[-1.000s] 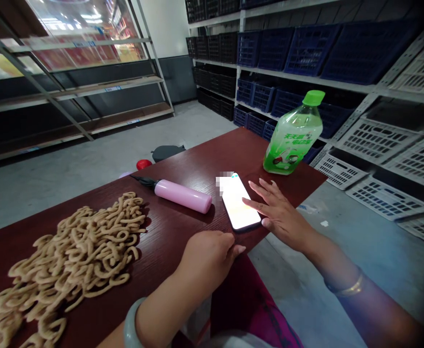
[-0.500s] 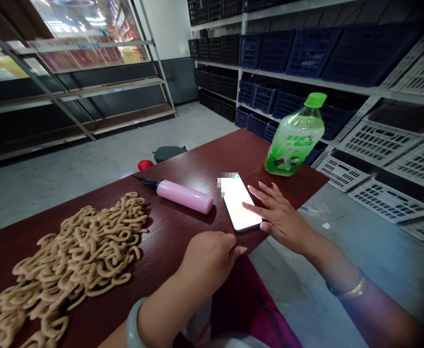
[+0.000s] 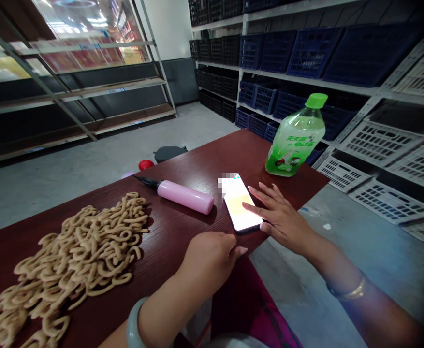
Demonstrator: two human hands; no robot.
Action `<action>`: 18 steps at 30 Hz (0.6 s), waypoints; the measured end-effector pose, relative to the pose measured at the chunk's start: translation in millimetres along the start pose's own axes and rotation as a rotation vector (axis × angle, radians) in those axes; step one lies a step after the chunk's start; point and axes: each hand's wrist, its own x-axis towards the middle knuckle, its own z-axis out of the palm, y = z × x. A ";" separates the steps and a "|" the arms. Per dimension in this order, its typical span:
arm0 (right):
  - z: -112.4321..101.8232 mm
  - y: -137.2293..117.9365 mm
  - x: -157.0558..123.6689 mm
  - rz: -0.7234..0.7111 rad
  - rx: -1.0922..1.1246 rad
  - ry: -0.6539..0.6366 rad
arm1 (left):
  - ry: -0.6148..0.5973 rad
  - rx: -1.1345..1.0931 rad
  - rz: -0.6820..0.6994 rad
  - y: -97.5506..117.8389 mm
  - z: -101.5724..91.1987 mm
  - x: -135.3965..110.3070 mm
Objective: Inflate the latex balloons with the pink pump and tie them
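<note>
My right hand is open, its fingers spread over the right side of a smartphone. The index fingertip is over the lit screen, and the thumb is by the phone's lower right corner. The phone lies flat on the dark red table, its upper left part blurred by a mosaic. My left hand rests closed at the near table edge, below the phone. Its fingers curl under, and nothing shows in it. A pink hand pump with a black nozzle lies left of the phone.
A heap of tan, curled, rope-like pieces covers the table's left side. A green-capped bottle stands at the far right corner. A red ball and a dark object are beyond the far edge. Shelves hold blue crates and white crates.
The phone screen now shows a stronger yellow band across its middle. Both hands are in nearly the same place.
</note>
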 end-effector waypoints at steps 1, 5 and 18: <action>-0.2 -0.1 -0.1 0.001 -0.002 -0.003 | 0.003 0.002 0.003 -0.2 0.4 -0.2; 0.1 -0.2 -0.5 0.000 -0.020 -0.014 | 0.018 0.015 0.009 -1.1 2.0 -0.4; 1.2 -0.3 -0.2 -0.005 -0.033 -0.031 | 0.028 0.026 0.021 -1.7 3.3 -0.1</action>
